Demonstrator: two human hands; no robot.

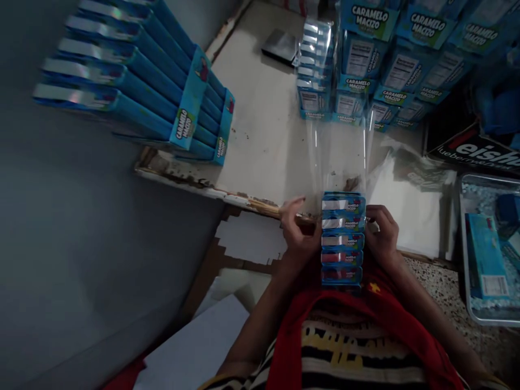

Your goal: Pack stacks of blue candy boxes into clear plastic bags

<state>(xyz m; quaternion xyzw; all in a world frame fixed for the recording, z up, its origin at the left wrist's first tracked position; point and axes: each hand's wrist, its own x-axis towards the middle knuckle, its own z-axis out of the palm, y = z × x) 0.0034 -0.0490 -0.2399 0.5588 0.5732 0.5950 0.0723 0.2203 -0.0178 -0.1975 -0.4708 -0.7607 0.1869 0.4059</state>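
- Closest to us, against our red shirt, a stack of Caramelo Macizo boxes sits in the bottom of a clear plastic sleeve
- Our right hand clasps the stack's right side; our left hand curls just beside its left, grip unclear
- We judge the boxes bagged, the sleeve's empty top unsealed over the surface
- Wrapped packs stand further back

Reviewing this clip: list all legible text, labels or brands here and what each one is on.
"CARAMELO MACIZO": blue boxes stacked at right and end flaps of left stack.
"eish", cut off: black sign.
Too small or blurred: white label panels, held boxes, yellow shirt lettering.
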